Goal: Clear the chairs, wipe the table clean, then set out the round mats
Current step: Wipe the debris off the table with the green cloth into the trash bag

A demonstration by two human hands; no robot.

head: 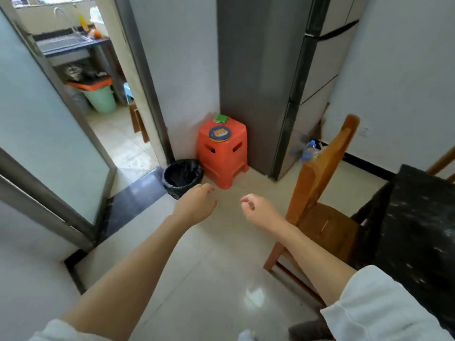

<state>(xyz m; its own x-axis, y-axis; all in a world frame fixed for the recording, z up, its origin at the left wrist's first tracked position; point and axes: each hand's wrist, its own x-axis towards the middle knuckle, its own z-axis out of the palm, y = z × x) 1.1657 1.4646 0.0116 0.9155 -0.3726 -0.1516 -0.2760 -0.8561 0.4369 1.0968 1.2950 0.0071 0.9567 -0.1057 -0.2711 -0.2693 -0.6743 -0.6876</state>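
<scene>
A round mat [219,134] with a blue rim and an orange picture lies on top of an orange plastic stool [222,156] in the corner by the fridge. A small green cloth [220,118] sits at the stool's back edge. My left hand [197,205] and my right hand [256,209] reach forward over the floor, short of the stool, both empty with loosely curled fingers. A wooden chair [320,193] stands to the right, its seat bare. The dark table [418,230] is at the right edge.
A small black bin [182,177] with a liner stands left of the stool. A tall grey fridge [283,82] rises behind it. An open doorway [105,107] on the left leads into a kitchen with a green bin. A blue bottle [309,150] lies beside the fridge.
</scene>
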